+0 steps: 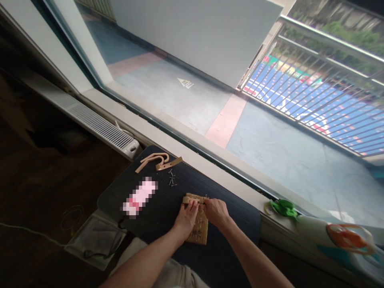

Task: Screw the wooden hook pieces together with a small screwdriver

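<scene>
A worn, rough wooden block lies on a small black table in front of me. Across its far end rests a tan strip with a rounded end, apparently a hook like the loose ones nearby. My left hand presses its fingers on this strip, holding it to the block. My right hand is closed at the strip's right end; whatever its fingers pinch is too small and covered to make out. Several nails or screws lie loose beyond the block. Tan curved hooks lie at the far left corner.
A pink, pixelated item lies on the table's left side. The window sill runs along the far edge. A white radiator stands left. At right are a green object and a white container with an orange part.
</scene>
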Demonstrator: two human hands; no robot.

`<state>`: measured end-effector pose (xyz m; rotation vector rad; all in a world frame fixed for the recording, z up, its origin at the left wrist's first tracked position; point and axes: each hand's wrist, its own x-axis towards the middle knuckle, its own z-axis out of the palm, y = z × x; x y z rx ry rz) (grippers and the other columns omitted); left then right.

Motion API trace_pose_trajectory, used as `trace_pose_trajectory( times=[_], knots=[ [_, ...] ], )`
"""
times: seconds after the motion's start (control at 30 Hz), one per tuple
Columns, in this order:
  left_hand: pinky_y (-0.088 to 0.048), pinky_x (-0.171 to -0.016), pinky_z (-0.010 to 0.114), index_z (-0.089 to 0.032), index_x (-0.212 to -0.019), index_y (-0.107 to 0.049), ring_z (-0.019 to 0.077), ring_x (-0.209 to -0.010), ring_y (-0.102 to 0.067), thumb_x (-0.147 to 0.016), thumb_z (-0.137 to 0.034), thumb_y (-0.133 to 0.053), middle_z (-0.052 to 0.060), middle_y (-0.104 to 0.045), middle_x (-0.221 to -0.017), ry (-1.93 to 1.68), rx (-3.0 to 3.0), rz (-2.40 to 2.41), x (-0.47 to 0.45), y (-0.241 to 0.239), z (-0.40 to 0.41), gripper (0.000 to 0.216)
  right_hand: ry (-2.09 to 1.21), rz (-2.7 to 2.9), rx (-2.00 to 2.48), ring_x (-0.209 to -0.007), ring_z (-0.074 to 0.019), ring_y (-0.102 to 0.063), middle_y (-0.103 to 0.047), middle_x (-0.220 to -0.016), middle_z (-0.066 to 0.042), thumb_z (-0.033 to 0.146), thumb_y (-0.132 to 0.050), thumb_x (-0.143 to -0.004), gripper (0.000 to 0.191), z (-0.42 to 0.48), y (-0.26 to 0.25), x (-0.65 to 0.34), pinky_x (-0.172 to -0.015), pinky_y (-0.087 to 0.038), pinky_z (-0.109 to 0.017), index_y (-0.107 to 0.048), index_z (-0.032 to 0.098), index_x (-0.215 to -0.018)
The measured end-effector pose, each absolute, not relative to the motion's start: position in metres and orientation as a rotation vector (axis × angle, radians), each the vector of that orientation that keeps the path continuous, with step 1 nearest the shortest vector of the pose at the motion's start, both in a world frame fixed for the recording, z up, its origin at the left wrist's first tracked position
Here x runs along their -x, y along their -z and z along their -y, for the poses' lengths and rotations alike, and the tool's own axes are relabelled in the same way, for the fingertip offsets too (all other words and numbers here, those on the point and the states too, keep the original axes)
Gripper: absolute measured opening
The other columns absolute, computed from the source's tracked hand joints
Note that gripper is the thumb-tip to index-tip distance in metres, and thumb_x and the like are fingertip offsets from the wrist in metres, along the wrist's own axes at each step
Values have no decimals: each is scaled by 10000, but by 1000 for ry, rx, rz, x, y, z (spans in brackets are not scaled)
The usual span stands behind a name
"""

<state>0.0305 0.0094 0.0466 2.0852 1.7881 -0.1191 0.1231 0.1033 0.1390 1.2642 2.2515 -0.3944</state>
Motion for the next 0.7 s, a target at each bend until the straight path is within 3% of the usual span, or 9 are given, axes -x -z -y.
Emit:
trace_pose_trajectory(
  times=[0.37,0.43,0.57,0.7],
  knots=[
    [-365,-946,512,-189,-1383,-266,290,-1293,-253,-812,-160,-420,103,-350,-1391,120,-2083,-1773,-30,-48,-10,592,443,-2223,-1168,-875,-182,-612,-665,-920,-80,197,-384,-893,258,-100,-139,-116,-729,-455,-290,-640,170,-913],
    [-366,-946,514,-198,-1386,-256,291,-1293,-256,-814,-174,-427,100,-356,-1384,115,-2082,-1772,-30,-49,-11,598,477,-2199,-1118,-894,-176,-591,-629,-976,-69,249,-449,-885,206,-100,-138,-113,-759,-469,-331,-608,154,-976],
    [-364,-953,513,-205,-1380,-265,285,-1292,-261,-814,-176,-437,96,-356,-1384,106,-2078,-1774,-30,-51,-10,592,512,-2150,-1104,-935,-179,-557,-547,-1118,-74,339,-520,-851,334,-103,-132,-110,-783,-479,-391,-522,158,-1131],
    [-342,-975,512,-193,-1374,-284,283,-1306,-244,-817,-159,-419,88,-349,-1399,99,-2074,-1775,-30,-52,-9,574,477,-2088,-1238,-892,-184,-597,-623,-993,-104,314,-426,-894,268,-108,-127,-112,-747,-472,-327,-602,143,-1003]
  ],
)
